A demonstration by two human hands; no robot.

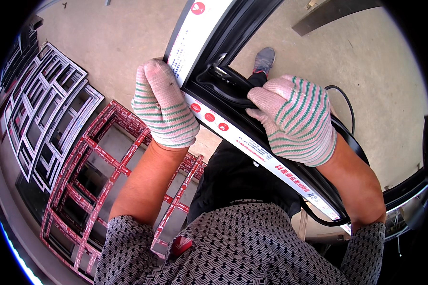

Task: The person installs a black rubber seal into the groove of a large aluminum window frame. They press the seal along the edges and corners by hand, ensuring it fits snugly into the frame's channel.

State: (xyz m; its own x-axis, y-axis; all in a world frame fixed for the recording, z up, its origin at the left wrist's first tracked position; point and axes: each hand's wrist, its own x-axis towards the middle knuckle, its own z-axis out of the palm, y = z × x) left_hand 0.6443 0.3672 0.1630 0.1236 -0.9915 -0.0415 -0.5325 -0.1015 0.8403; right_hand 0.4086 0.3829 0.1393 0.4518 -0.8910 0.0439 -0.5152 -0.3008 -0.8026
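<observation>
A black window frame (214, 45) with white printed film along its outer faces lies slantwise in front of me, one corner towards my left. My left hand (165, 105), in a pale knit glove with green stripes, is closed on the frame's outer edge at that corner. My right hand (297, 121), gloved the same way, has its thumb and fingers pinched on a black rubber sealing strip (228, 87) at the inner side of the corner. The strip bends into the corner groove there; its part under my right fingers is hidden. More of it loops out beyond my right wrist.
Red-filmed frames (100, 190) lean at the left, with white-and-black frames (47, 109) behind them. A dark flat bar (335, 16) lies on the concrete floor at the far right. My shoe (264, 61) shows through the frame's opening.
</observation>
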